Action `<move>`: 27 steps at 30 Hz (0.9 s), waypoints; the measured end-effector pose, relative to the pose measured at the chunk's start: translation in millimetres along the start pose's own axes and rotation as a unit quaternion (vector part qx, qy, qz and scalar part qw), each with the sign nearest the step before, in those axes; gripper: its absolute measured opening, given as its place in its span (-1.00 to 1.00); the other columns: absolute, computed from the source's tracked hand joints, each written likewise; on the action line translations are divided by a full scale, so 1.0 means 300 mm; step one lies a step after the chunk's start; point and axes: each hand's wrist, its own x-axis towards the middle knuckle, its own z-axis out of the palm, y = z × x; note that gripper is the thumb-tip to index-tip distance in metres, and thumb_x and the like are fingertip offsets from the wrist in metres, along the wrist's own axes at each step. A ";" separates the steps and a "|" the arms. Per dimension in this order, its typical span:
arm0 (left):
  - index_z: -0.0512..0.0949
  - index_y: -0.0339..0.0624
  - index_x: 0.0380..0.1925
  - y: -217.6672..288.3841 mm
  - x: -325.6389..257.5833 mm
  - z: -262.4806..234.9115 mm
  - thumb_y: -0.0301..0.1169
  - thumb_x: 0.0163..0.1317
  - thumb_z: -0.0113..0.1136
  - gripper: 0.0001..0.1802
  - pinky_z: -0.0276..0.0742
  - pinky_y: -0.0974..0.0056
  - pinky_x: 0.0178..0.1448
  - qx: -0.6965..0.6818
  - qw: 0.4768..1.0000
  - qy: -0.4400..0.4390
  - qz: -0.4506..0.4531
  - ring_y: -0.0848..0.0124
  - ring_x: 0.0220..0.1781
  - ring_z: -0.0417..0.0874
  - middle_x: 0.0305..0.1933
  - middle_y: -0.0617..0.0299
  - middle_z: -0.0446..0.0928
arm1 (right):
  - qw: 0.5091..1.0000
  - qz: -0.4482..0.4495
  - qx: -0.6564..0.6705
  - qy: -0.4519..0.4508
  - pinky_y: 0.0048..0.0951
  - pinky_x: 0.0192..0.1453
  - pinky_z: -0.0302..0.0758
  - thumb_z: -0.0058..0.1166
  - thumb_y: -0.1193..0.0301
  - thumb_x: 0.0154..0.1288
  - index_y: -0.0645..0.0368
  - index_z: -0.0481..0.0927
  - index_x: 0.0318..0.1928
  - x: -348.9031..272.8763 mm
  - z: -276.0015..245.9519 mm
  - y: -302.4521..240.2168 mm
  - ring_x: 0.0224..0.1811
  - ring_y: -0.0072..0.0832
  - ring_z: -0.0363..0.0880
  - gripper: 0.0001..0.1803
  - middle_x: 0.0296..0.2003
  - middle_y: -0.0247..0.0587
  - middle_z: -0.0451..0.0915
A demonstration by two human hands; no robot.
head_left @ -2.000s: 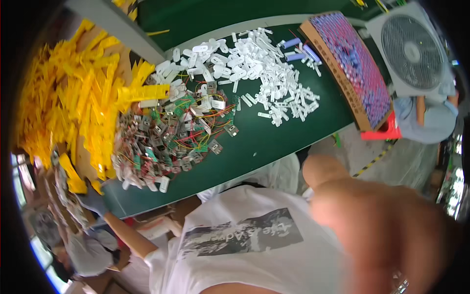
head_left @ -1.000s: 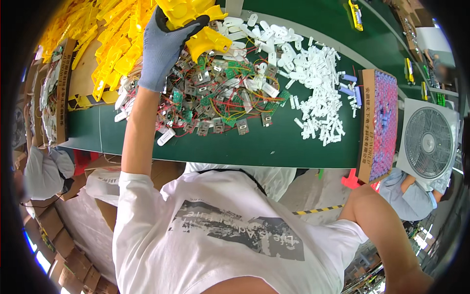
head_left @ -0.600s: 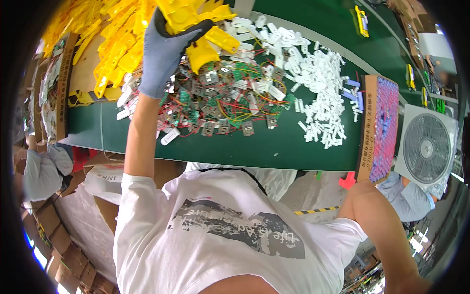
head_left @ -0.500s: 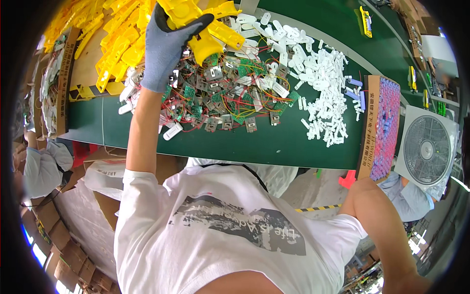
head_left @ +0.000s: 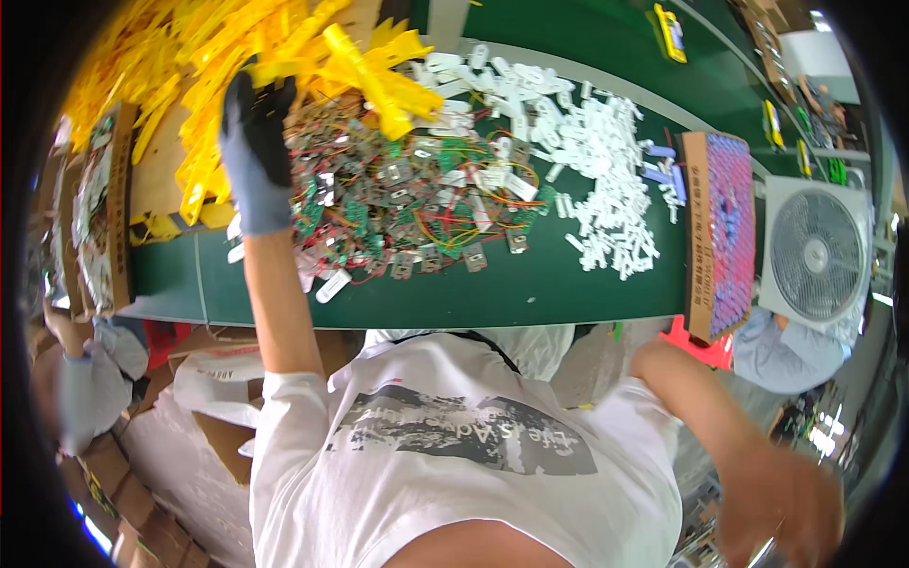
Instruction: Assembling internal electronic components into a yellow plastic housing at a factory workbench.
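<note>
My left hand [head_left: 257,142], in a grey glove with a black palm, reaches to the near edge of a heap of yellow plastic shell pieces [head_left: 213,76]. Its fingers look spread beside the shells, and I see nothing held in them. Right of it, several yellow shells [head_left: 383,80] lie across a tangled pile of small circuit boards with wires [head_left: 407,204]. My right hand [head_left: 781,506], bare and smeared by motion, is low at the right, away from the table. A thin shiny thing [head_left: 764,552] shows at its fingers; whether they grip it is unclear.
White plastic parts [head_left: 601,175] are heaped on the green table [head_left: 454,301]. Blue cylindrical cells [head_left: 668,173] lie near a cardboard tray [head_left: 698,237] packed with more cells. A fan [head_left: 814,241] stands beyond it. Other people [head_left: 791,350] sit at both sides.
My left hand has moved left and let go of the yellow shells, which now lie on the board pile. My right hand has come into view at the lower right.
</note>
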 end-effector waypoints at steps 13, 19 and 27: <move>0.34 -0.28 0.08 0.081 -0.450 -0.265 0.02 0.36 -0.14 -0.42 0.59 0.25 -0.17 -0.014 0.987 -0.110 -0.120 0.21 0.04 0.54 0.11 -0.01 0.45 | 0.748 0.514 -0.263 -0.325 -0.19 0.21 0.36 0.28 0.35 0.02 0.14 0.55 -0.01 -0.906 0.018 0.178 0.13 -0.10 0.37 -0.54 0.03 -0.10 0.49; 0.53 -0.28 -0.20 0.104 -0.638 -0.130 0.09 0.34 -0.08 -0.42 0.32 0.51 -0.83 -0.162 0.730 -0.039 -0.662 0.40 -0.71 0.53 -0.40 -0.01 0.61 | 0.747 0.540 -0.200 -0.331 -0.28 0.11 0.40 0.29 0.30 0.07 0.14 0.55 -0.43 -0.920 0.046 0.201 0.04 -0.21 0.43 -0.78 -0.11 -0.22 0.55; 0.50 -0.17 -0.11 0.001 -0.744 -0.070 0.29 0.34 -0.35 -0.26 0.57 0.35 -0.30 -0.006 0.815 -0.183 -0.550 0.44 -0.40 0.62 -0.31 0.12 0.61 | 0.739 0.615 -0.138 -0.238 -0.31 -0.04 0.42 0.23 0.18 0.15 0.15 0.61 -0.18 -0.900 0.058 0.199 -0.17 -0.27 0.53 -0.66 -0.29 -0.23 0.67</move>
